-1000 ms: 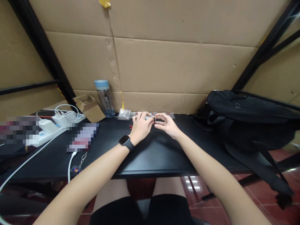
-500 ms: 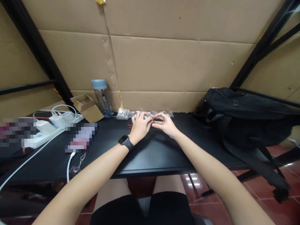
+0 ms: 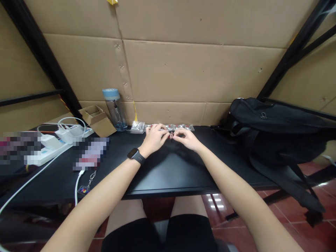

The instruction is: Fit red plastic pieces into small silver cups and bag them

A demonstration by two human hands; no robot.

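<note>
Over the back half of the black table (image 3: pixel 173 175), my two hands meet with fingertips pinched. Between them stands a small silvery and reddish piece (image 3: pixel 171 135), too small to name. My left hand (image 3: pixel 154 139), with a dark watch on its wrist, grips its left side, the fingers curled. From the right, the thumb and forefinger of my right hand (image 3: pixel 188 139) close on its other edge. Just behind lies a row of clear packets (image 3: pixel 181 127) with red bits inside. Something red by my left hand is mostly covered by it.
At the left are a crumpled clear bag (image 3: pixel 137 127), a blue-lidded bottle (image 3: pixel 114 112), an opened cardboard box (image 3: pixel 101 122), a white power strip (image 3: pixel 49 150), a blurred-out phone (image 3: pixel 90 154) on a cable and a keychain (image 3: pixel 84 189). A black backpack (image 3: pixel 275 136) fills the right end.
My left hand and forearm have shifted slightly left, covering red strands that showed beside it. My right hand has moved a little right, and the small piece shows more clearly between the fingertips.
</note>
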